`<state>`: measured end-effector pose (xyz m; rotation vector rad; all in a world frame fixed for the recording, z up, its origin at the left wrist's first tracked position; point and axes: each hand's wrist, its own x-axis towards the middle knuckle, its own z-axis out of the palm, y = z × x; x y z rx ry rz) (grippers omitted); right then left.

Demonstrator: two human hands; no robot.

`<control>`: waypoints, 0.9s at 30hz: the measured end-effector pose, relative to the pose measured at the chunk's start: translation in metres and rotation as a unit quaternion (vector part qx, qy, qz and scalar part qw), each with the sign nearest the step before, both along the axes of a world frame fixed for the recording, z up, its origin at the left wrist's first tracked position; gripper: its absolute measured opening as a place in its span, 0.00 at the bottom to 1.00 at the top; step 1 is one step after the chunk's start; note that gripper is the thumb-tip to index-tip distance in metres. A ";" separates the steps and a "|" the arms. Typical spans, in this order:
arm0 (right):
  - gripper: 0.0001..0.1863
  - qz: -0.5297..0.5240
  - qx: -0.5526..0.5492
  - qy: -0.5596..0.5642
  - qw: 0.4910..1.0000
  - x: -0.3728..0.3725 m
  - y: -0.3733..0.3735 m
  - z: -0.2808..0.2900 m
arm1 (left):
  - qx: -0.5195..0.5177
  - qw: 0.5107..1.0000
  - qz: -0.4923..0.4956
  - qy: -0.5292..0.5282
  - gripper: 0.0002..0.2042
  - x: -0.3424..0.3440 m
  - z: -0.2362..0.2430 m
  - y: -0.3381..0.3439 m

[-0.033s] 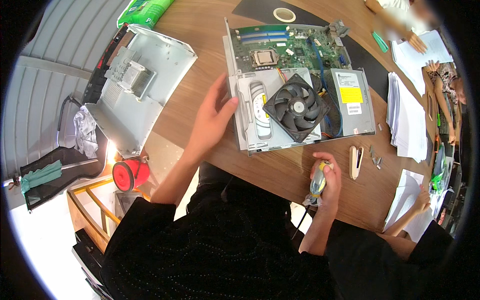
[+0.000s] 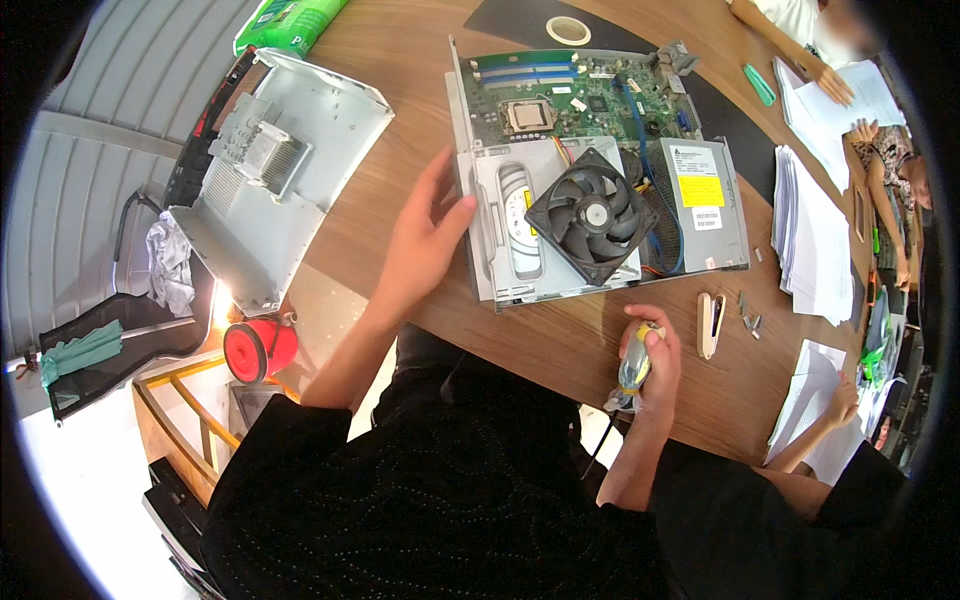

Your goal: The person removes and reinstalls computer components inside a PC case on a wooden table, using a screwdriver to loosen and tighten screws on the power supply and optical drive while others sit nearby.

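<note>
The open desktop computer chassis lay on the wooden table, toward one o'clock in the view. Across it sat a black cooling fan, turned askew over the silver drive cage. From the fan, the processor showed at eleven o'clock on the green motherboard, and the labelled optical drive lay at three.

At the fan's nine o'clock, the left hand rested against the chassis edge, unclenched, thumb parted from the fingers. The right hand, between five and six o'clock from the fan, was wrapped around the yellow-and-grey handle of a screwdriver, well clear of the chassis, its dark shaft pointing to seven.

A cream stapler lay at the right hand's two o'clock, with small metal pieces just beyond it. From the fan, a stack of paper stood at three, a roll of tape at twelve, and a metal case cover with a finned heat sink at ten. At two, a co-worker's hand rested on papers.
</note>
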<state>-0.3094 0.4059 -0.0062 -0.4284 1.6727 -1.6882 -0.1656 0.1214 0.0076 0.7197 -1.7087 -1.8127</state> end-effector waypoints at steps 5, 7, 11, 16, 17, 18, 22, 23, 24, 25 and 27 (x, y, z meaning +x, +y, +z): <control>0.27 0.005 0.005 -0.009 1.000 0.000 -0.001 0.001 | -0.020 1.000 0.006 0.001 0.29 0.000 0.000 -0.001; 0.28 0.004 0.011 -0.008 1.000 0.000 -0.001 0.002 | -0.002 1.000 0.003 -0.022 0.28 0.000 0.004 -0.004; 0.27 0.008 0.007 -0.001 1.000 -0.002 0.000 -0.001 | -0.196 0.976 0.053 -0.083 0.29 0.000 0.014 0.004; 0.26 0.003 0.017 -0.017 1.000 0.004 -0.003 0.006 | -0.445 0.892 -0.028 -0.076 0.36 -0.004 0.044 0.012; 0.24 0.005 0.013 -0.010 1.000 0.002 -0.002 0.002 | -0.445 0.892 -0.025 -0.073 0.36 -0.008 0.049 0.013; 0.24 0.007 0.014 -0.007 1.000 0.002 -0.002 0.003 | -0.492 0.864 -0.066 -0.086 0.34 -0.011 0.052 0.016; 0.24 0.002 0.014 -0.004 1.000 0.004 -0.007 0.008 | -0.548 0.818 -0.166 -0.052 0.25 -0.027 0.055 0.013; 0.24 0.003 0.013 -0.002 1.000 0.004 -0.007 0.008 | -0.548 0.819 -0.162 -0.050 0.25 -0.031 0.054 0.010; 0.24 0.006 0.010 0.003 1.000 0.003 -0.007 0.009 | -0.553 0.820 -0.147 -0.032 0.21 -0.036 0.052 0.004; 0.24 0.009 0.012 0.005 1.000 0.002 -0.006 0.008 | -0.558 0.819 -0.132 -0.014 0.17 -0.040 0.050 0.000; 0.24 0.013 0.011 0.012 1.000 0.002 -0.003 0.006 | -0.511 0.852 -0.115 0.010 0.16 -0.043 0.040 -0.006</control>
